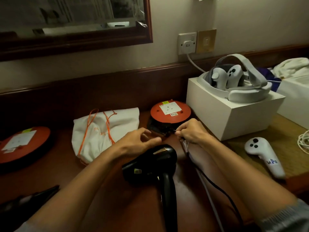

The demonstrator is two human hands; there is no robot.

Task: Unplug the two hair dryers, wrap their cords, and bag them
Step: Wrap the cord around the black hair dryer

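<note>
Right hand (192,133) pinches black cord (222,190) beside orange socket reel (170,111). Left hand (138,141) loosely open, empty, above black hair dryer (150,166) on dark wooden desk (58,173). White drawstring bag (103,133) left of hands. Mirror (73,19) on wall beyond.

Your right hand (192,131) is pinching something small and dark just in front of the orange extension reel (170,113), fingers closed on it; what it is cannot be told. Your left hand (137,141) is hovering with fingers spread loosely, above the black hair dryer (150,164) that is lying on the wooden desk (58,173). Its black cord (222,190) is running under your right forearm. A white drawstring bag (103,133) is lying to the left, between two orange reels.
</note>
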